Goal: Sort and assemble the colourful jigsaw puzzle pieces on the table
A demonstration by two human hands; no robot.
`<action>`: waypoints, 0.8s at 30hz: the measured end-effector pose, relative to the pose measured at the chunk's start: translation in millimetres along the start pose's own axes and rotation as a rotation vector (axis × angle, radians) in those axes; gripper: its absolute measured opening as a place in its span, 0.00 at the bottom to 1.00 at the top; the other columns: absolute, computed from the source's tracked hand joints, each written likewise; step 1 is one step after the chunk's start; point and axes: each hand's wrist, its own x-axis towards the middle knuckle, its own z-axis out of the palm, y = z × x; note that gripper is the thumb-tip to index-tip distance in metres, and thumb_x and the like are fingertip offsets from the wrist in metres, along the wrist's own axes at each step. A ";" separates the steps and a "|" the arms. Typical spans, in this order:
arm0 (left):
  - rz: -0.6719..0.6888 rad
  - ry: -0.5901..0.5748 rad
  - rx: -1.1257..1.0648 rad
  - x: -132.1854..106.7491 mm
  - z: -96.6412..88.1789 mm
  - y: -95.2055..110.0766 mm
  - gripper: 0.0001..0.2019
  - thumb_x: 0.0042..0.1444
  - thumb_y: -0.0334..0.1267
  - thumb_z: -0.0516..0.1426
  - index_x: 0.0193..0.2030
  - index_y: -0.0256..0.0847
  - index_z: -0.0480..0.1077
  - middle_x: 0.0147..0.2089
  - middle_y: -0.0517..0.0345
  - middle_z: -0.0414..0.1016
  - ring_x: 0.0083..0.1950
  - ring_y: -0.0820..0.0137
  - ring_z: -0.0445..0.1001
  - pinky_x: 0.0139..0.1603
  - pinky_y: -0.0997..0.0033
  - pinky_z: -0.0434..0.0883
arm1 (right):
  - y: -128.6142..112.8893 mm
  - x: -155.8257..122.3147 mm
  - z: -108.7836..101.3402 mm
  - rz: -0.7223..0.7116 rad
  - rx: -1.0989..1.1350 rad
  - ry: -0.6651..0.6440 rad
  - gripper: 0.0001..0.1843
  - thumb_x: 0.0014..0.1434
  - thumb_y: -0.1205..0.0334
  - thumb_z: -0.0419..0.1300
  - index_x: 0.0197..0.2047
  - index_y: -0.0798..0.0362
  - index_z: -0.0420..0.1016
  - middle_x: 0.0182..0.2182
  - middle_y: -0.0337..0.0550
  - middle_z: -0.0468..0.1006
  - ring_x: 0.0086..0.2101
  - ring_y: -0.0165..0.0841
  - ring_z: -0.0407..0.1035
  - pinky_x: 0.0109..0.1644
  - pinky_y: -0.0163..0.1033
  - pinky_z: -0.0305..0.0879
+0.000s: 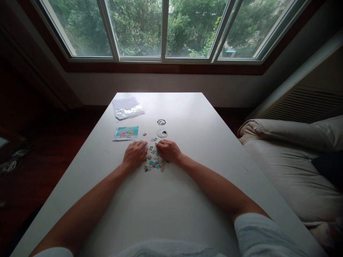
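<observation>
Several small, colourful jigsaw pieces (154, 162) lie scattered on the white table (187, 114). My left hand (135, 153) rests palm down at the left edge of the pile, its fingers curled over some pieces. To the right of the pile my right hand (168, 150) lies knuckles up, fingers bent down onto the pieces. What either hand grips is hidden under the fingers. A small picture card (126, 132) with cartoon figures lies just beyond my left hand.
A crumpled clear plastic bag (128, 107) lies at the table's far left. Two small round lids (162, 127) sit beyond the pieces. A pale sofa (292, 167) stands close on the right. Windows run along the far wall.
</observation>
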 end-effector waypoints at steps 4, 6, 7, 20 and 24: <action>-0.025 0.017 0.023 -0.6 -1.4 -0.4 0.15 0.68 0.41 0.52 0.57 0.46 0.72 0.53 0.51 0.75 0.55 0.58 0.71 0.58 0.56 0.67 | 5.4 -0.4 5.9 0.048 0.155 0.059 0.09 0.68 0.63 0.55 0.41 0.51 0.78 0.39 0.43 0.79 0.40 0.34 0.70 0.46 0.37 0.61; -0.030 0.019 0.025 -0.7 -1.2 -0.6 0.15 0.67 0.41 0.52 0.56 0.45 0.72 0.52 0.51 0.74 0.54 0.58 0.71 0.57 0.55 0.68 | 8.7 0.0 9.3 0.074 0.213 0.093 0.08 0.67 0.63 0.57 0.41 0.50 0.78 0.38 0.42 0.79 0.41 0.34 0.70 0.47 0.37 0.62; -0.027 0.019 0.022 -0.7 -0.9 -0.8 0.15 0.67 0.41 0.52 0.56 0.45 0.73 0.52 0.50 0.74 0.54 0.58 0.71 0.57 0.55 0.68 | 10.2 0.3 10.7 0.087 0.229 0.112 0.08 0.67 0.63 0.57 0.41 0.50 0.79 0.38 0.42 0.78 0.41 0.34 0.69 0.48 0.37 0.63; 0.030 0.009 -0.027 -0.1 -1.0 -0.4 0.13 0.67 0.42 0.53 0.54 0.47 0.74 0.58 0.52 0.74 0.60 0.58 0.68 0.62 0.53 0.66 | 11.6 1.9 10.0 0.155 0.271 0.215 0.07 0.67 0.63 0.59 0.42 0.48 0.79 0.43 0.45 0.78 0.47 0.38 0.67 0.53 0.43 0.66; 0.029 0.005 -0.026 0.2 0.4 -2.3 0.14 0.67 0.41 0.53 0.55 0.46 0.74 0.58 0.52 0.74 0.61 0.58 0.68 0.63 0.53 0.65 | 13.8 11.1 6.0 0.224 0.231 0.167 0.08 0.66 0.61 0.60 0.47 0.49 0.78 0.46 0.46 0.76 0.49 0.39 0.67 0.53 0.44 0.65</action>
